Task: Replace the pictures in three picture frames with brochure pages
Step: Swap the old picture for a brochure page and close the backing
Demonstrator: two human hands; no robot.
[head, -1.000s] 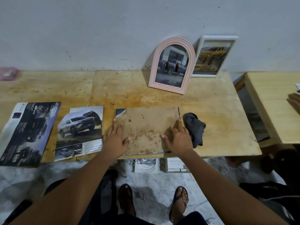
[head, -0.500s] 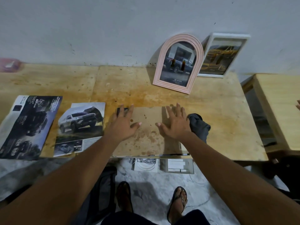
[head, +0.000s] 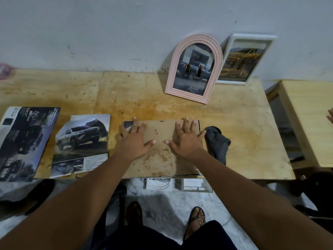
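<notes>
A picture frame lies face down at the table's front edge, its brown stained backing board (head: 162, 156) facing up. My left hand (head: 134, 139) presses flat on the board's left part, fingers spread near the far left corner. My right hand (head: 185, 139) lies flat on the right part, fingers reaching the far edge. A pink arched frame (head: 194, 68) with a dark car picture leans on the wall. Behind it to the right leans a white rectangular frame (head: 246, 59) with a yellow car picture. Two brochure pages lie to the left: a white-SUV page (head: 81, 145) and a dark page (head: 23, 141).
A dark grey cloth (head: 217, 143) lies right beside the face-down frame. The wooden table (head: 243, 138) ends at the right; a second light wooden table (head: 310, 120) stands beyond a gap. Another person's fingers (head: 330, 115) show at the far right edge. My sandalled feet are below.
Both my hands slid from the board's near side edges up onto its surface toward the far edge, fingers now spread flat. The view shifted slightly.
</notes>
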